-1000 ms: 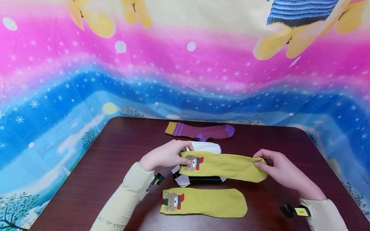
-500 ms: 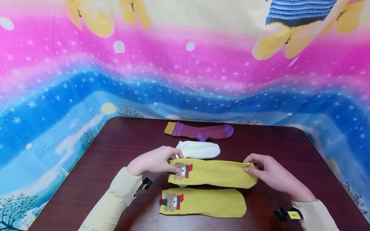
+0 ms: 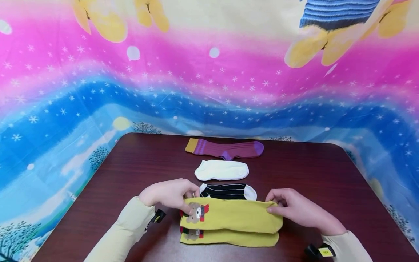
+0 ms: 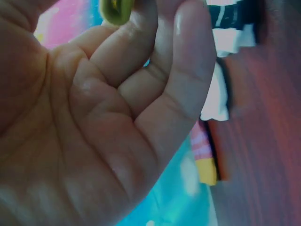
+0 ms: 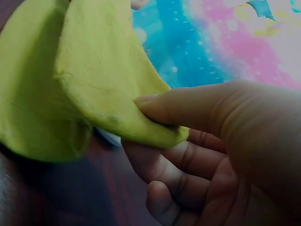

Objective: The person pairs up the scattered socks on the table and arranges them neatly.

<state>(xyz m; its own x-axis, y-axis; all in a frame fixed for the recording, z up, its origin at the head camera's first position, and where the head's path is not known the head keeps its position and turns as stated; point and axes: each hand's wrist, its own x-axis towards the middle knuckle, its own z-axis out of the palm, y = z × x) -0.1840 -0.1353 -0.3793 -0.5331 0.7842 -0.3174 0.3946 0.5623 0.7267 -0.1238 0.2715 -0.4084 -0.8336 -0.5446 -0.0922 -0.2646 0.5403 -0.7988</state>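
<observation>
A yellow sock (image 3: 235, 215) with a bear print hangs stretched between both hands. My left hand (image 3: 171, 195) pinches its cuff end beside the bear, and my right hand (image 3: 296, 210) pinches the toe corner between thumb and fingers. Beneath it, a second yellow sock (image 3: 242, 238) lies flat, its upper part covered by the held one. The right wrist view shows the held sock (image 5: 108, 70) above and apart from the lower sock (image 5: 42, 103) at the toe. In the left wrist view only a small yellow fold (image 4: 116, 10) shows by the fingers.
Behind the yellow socks lie a black striped sock (image 3: 226, 191) with white ends, partly covered, then a white sock (image 3: 222, 170), then a purple sock (image 3: 226, 148) with a mustard cuff. The dark wooden table (image 3: 137, 160) meets a printed cloth backdrop (image 3: 209, 91).
Both hands have brought the held yellow sock nearer and slightly left, from over the black and white socks to over the other yellow sock. The white and black socks are now uncovered more.
</observation>
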